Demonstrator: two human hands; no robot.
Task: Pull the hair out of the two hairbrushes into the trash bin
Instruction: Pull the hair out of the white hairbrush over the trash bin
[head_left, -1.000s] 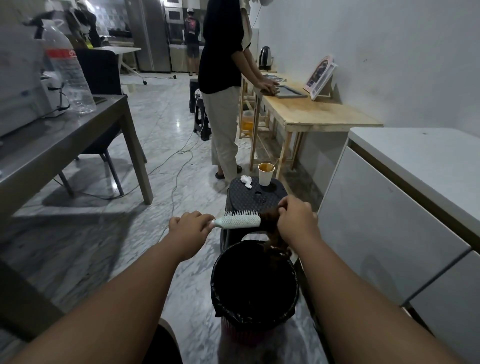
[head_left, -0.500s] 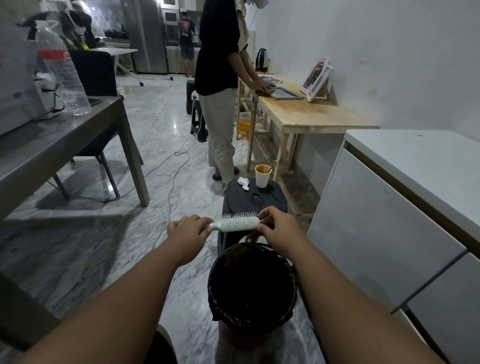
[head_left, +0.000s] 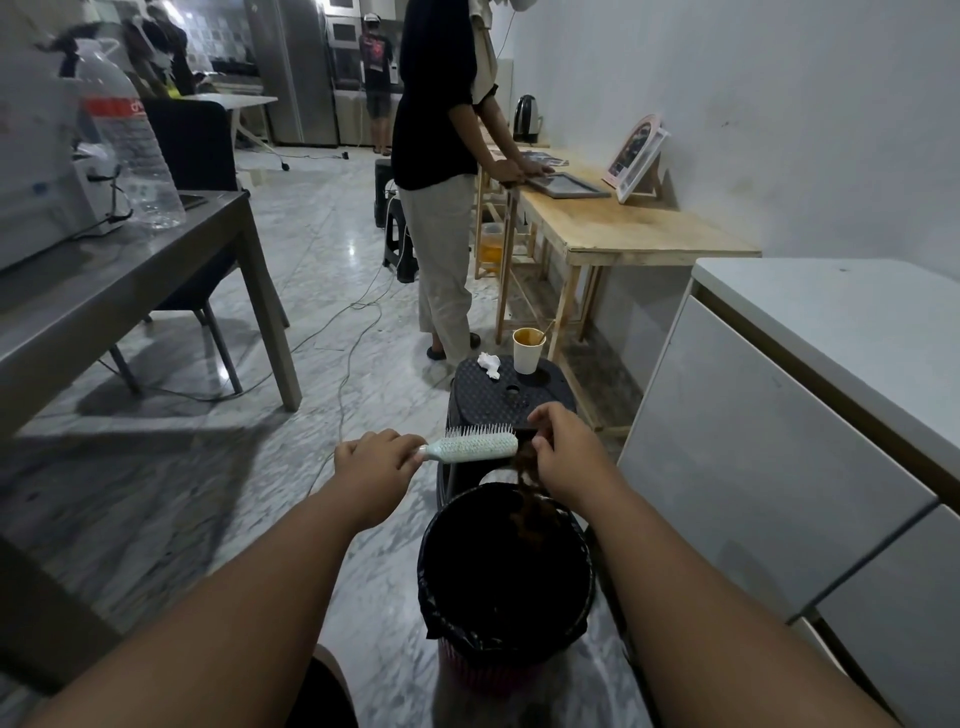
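My left hand (head_left: 371, 462) grips the handle of a pale green hairbrush (head_left: 475, 447), held level with its white bristles up, just above the far rim of the trash bin. My right hand (head_left: 563, 452) pinches a tuft of brown hair (head_left: 527, 491) at the brush's tip; the strand hangs down into the bin. The trash bin (head_left: 584, 582) is round, lined with a black bag, and stands on the marble floor between my forearms. Only one hairbrush is in view.
A black plastic stool (head_left: 506, 402) behind the bin holds a paper cup (head_left: 527, 351) and a crumpled tissue (head_left: 488, 364). White cabinet (head_left: 769, 457) at right, grey table (head_left: 130, 291) at left. A person (head_left: 441, 208) stands at a wooden bench (head_left: 639, 234); cables cross the floor.
My right hand went back to the brush's tip half a second ago and now draws a fresh tuft of hair down off it toward the bin. The left hand keeps the brush steady.
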